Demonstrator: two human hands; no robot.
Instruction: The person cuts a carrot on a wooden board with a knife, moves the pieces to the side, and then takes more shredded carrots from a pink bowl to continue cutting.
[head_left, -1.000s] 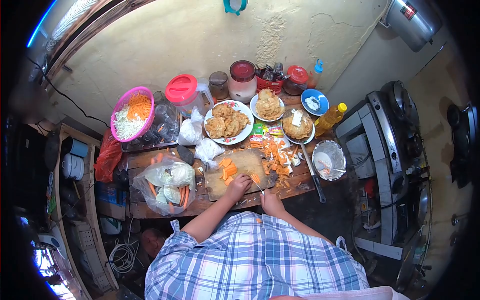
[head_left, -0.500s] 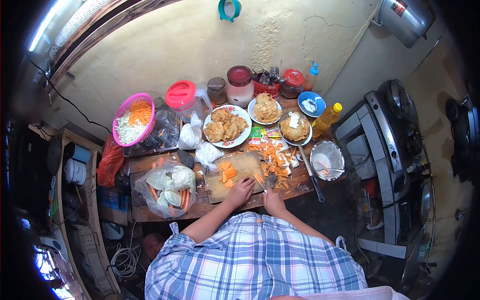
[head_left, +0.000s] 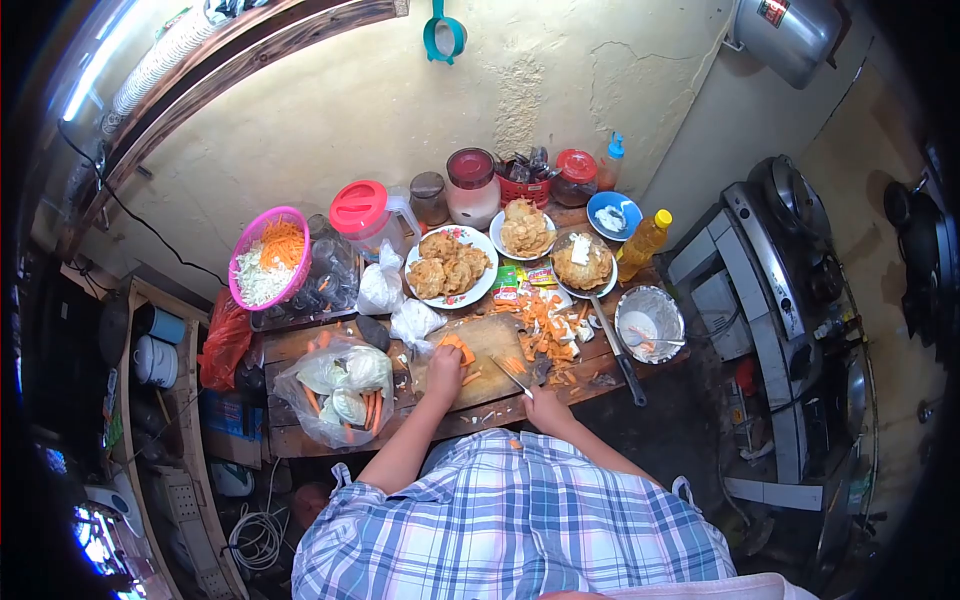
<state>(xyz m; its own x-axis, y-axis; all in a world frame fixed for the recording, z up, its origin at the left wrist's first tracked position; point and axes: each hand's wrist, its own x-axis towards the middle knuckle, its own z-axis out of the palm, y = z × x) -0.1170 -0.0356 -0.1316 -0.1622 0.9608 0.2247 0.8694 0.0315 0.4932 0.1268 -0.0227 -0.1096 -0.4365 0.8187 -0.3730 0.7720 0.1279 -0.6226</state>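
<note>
A wooden cutting board (head_left: 490, 335) lies at the table's front edge. My left hand (head_left: 445, 368) rests on a pile of orange carrot pieces (head_left: 458, 347) at the board's left side, fingers closed over them. My right hand (head_left: 545, 404) grips a knife (head_left: 512, 376) whose blade points up-left over the board's right part, next to a few cut carrot strips (head_left: 512, 365). Carrot peelings and scraps (head_left: 548, 325) are heaped just right of the board.
A plastic bag of cabbage and carrots (head_left: 340, 385) sits left of the board. Behind stand a pink basket of shredded vegetables (head_left: 266, 255), a red-lidded jug (head_left: 362, 208), plates of fritters (head_left: 450, 265), jars, an oil bottle (head_left: 645, 238). A stove (head_left: 780, 270) is at right.
My left hand has moved left from the cut strips near the knife onto the pile of carrot pieces. The knife hand has stayed near the board's right edge.
</note>
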